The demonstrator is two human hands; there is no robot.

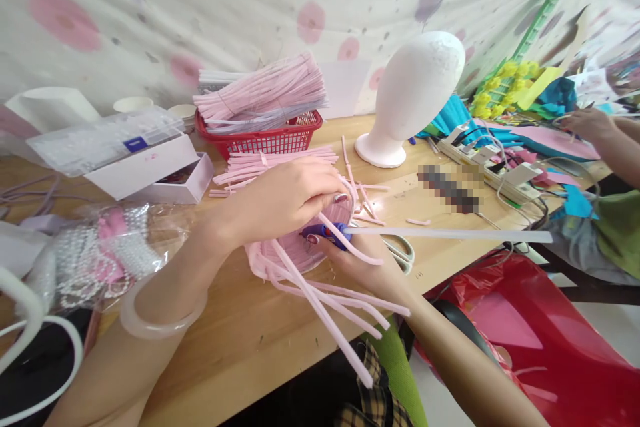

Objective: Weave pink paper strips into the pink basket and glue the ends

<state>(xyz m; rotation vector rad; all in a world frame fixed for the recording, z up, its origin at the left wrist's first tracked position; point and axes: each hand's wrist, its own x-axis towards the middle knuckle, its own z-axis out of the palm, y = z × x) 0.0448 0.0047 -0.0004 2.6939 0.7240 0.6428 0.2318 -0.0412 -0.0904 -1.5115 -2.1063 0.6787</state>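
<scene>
Left hand (290,197) fingers pinched shut on pink foam strip (355,248), its long axis running down-right from fingertips across round pink piece (300,255); right hand (365,267), just below, grips blue glue gun (325,233), nozzle toward left fingertips.

Pale pink strips (320,300) near centre; purple-blue glue gun (325,233) with a milky white stick (450,235); red mesh basket (260,140) far centre, heaped with pink and grey strips; white foam head (415,90); white backdrop cloth (150,7) with pink and mauve blotches; light wooden table (250,340); yellow flowers (505,83) far right.
</scene>
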